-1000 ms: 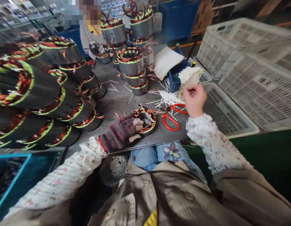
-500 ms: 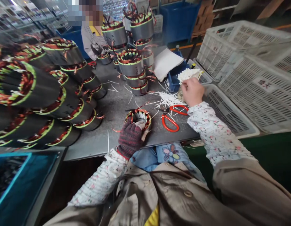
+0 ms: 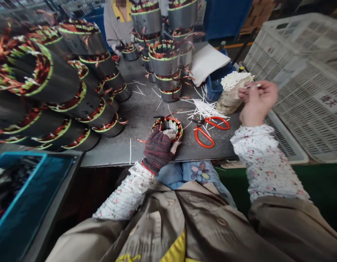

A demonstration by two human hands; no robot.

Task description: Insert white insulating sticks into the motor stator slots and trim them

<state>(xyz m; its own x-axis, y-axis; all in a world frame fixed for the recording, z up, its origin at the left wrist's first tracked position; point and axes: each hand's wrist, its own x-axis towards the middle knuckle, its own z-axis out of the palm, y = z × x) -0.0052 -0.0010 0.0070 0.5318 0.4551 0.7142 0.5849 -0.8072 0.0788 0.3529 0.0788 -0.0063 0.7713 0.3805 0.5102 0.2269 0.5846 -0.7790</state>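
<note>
My left hand [image 3: 159,147], in a dark knitted glove with bare-looking pale fingertips, grips the near rim of a small motor stator [image 3: 180,133] with copper windings and green insulation. The stator lies on the bench near its front edge. To the right, my bare right hand [image 3: 258,102] is raised with thumb and fingers pinched on a thin white strip [image 3: 259,85], mostly hidden by the fingers. Just left of this hand stands a bundle of white strips [image 3: 235,80] in a pale cylindrical holder [image 3: 227,103]. Red-handled scissors [image 3: 203,136] lie between the hands.
Loose white strips [image 3: 203,109] are scattered behind the scissors. Stacked stators [image 3: 67,80] fill the left, with more stacks [image 3: 164,65] at the back. White paper [image 3: 208,63] rests by a blue bin [image 3: 214,85]. White crates [image 3: 301,91] stand right; a co-worker [image 3: 117,23] is opposite.
My right hand has moved right, away from the top of the bundle, with a thin white strip in its fingers. My left hand keeps its hold on the stator. The view has shifted slightly.
</note>
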